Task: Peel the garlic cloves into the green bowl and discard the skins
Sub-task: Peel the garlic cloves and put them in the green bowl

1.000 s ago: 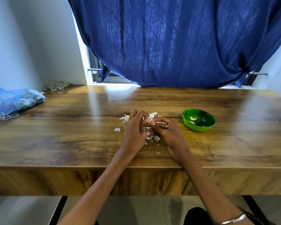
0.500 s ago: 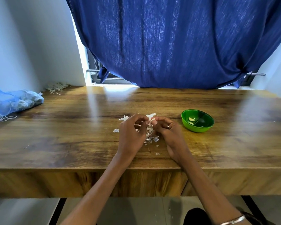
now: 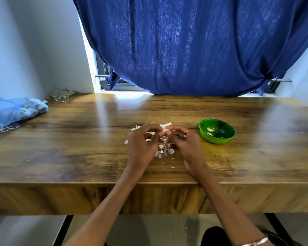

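Head view: left hand [image 3: 142, 144] and right hand [image 3: 182, 141] both pinch one garlic clove [image 3: 165, 130] above the skins [image 3: 163, 150], so scraps drop there; green bowl [image 3: 217, 131] waits right of the fingers.

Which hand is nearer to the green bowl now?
Right. The right hand is just left of the green bowl; the left hand is farther left, beyond the right hand.

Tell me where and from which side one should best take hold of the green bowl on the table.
Grip the green bowl at its rim, coming from above on its near right side. It stands upright and open at the top, its wall flares outward, and both hands work beside its left. The peeled cloves lie inside at left, so fingers there should stay outside.
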